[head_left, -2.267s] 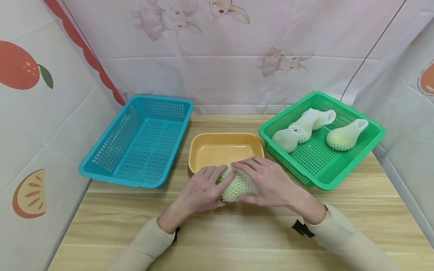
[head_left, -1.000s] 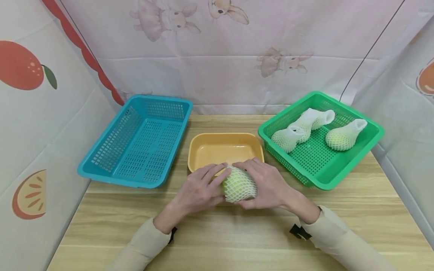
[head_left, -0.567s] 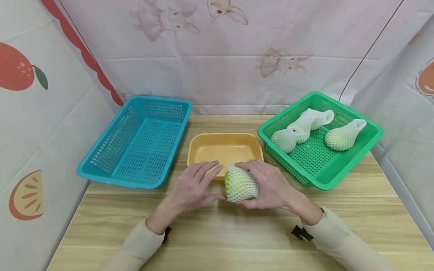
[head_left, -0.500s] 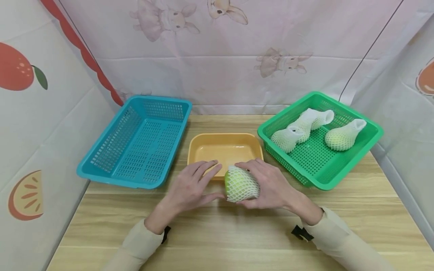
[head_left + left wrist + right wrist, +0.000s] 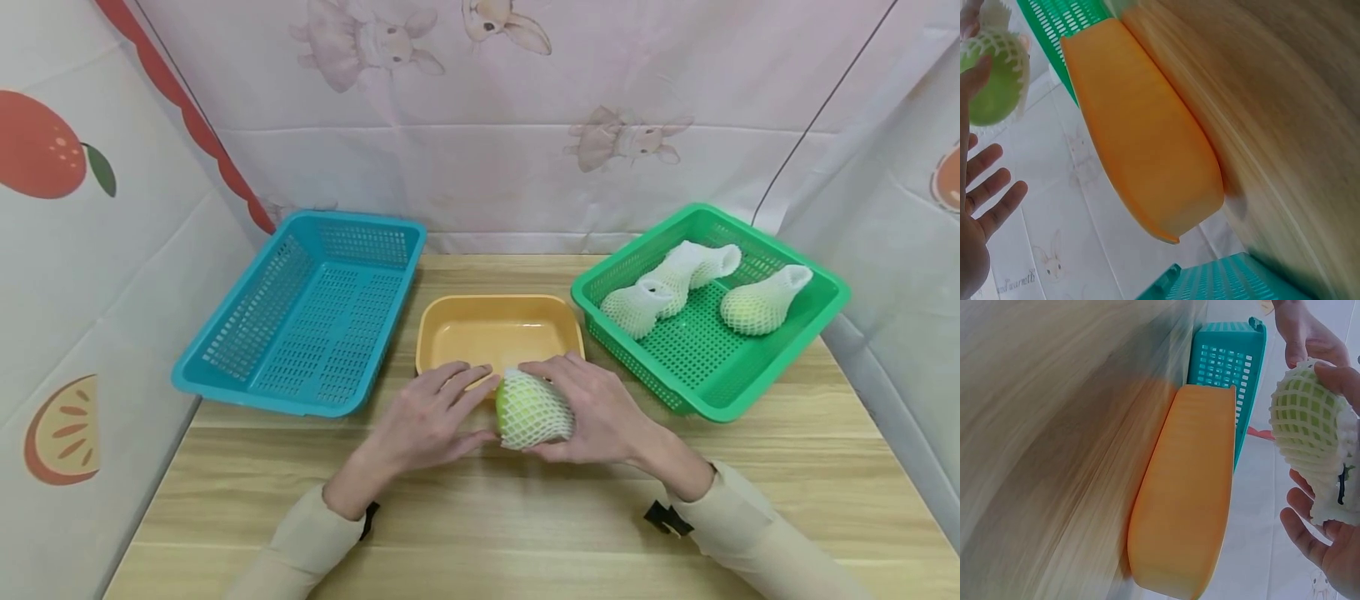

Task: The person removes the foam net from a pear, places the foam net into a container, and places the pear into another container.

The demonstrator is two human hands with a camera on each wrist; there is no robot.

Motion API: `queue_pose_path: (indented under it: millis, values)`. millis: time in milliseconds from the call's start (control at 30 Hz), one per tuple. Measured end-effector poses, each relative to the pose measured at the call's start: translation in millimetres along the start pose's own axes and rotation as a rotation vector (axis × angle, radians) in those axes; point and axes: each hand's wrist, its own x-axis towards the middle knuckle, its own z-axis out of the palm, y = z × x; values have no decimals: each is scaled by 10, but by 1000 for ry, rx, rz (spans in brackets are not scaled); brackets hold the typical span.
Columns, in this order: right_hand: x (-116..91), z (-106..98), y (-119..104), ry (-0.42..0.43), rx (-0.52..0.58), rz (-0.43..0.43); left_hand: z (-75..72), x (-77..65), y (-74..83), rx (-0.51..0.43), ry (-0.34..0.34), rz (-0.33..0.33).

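Note:
My right hand (image 5: 600,408) grips a round green fruit (image 5: 534,408) in a white foam net, thumb below and fingers over the top. The net's mouth is on the left, where bare green skin shows; in the left wrist view the fruit (image 5: 994,94) has its bare end exposed. A dark stem (image 5: 1342,484) shows through the net's other end in the right wrist view. My left hand (image 5: 420,421) is beside the bare end, fingers extended and spread, thumb tip right at the net's lower edge. The fruit is above the table, in front of the yellow tub (image 5: 498,304).
A green basket (image 5: 697,350) at the right holds several netted fruits (image 5: 757,304). At the left stands a blue basket (image 5: 300,333) with nothing in it. The tub between them is also bare inside. A printed cloth (image 5: 487,183) hangs behind the wooden table (image 5: 480,533).
My left hand has drawn left off the fruit and its fingers have spread, then come slightly back. More green skin shows at the net's left edge. My right hand has kept its hold.

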Motion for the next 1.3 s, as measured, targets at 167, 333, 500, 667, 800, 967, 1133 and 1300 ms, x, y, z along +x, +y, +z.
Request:
queue_pose_path:
  millis: [167,333,500,667,800,967,1133,1300]
  values:
    - [11,1,-19,-7,-8,-2,6,-9,12,1,-5,10]
    - [17,11,-23,-5,-18,-7,15,-10,20,-5,-7,18]
    - [12,20,-20,-1,-22,-12,25,9,27,-9,-6,29]
    - [16,32,-16,5,-34,-25,37,22,37,-17,-2,31]
    - [21,41,-13,13,-39,-34,54,27,47,-13,8,30]
    - [28,52,-27,17,-40,-40,66,37,69,5,14,39]
    - [36,57,-42,18,-44,-46,59,47,89,25,22,44]
    - [46,50,-57,4,-56,-34,57,45,98,38,35,46]
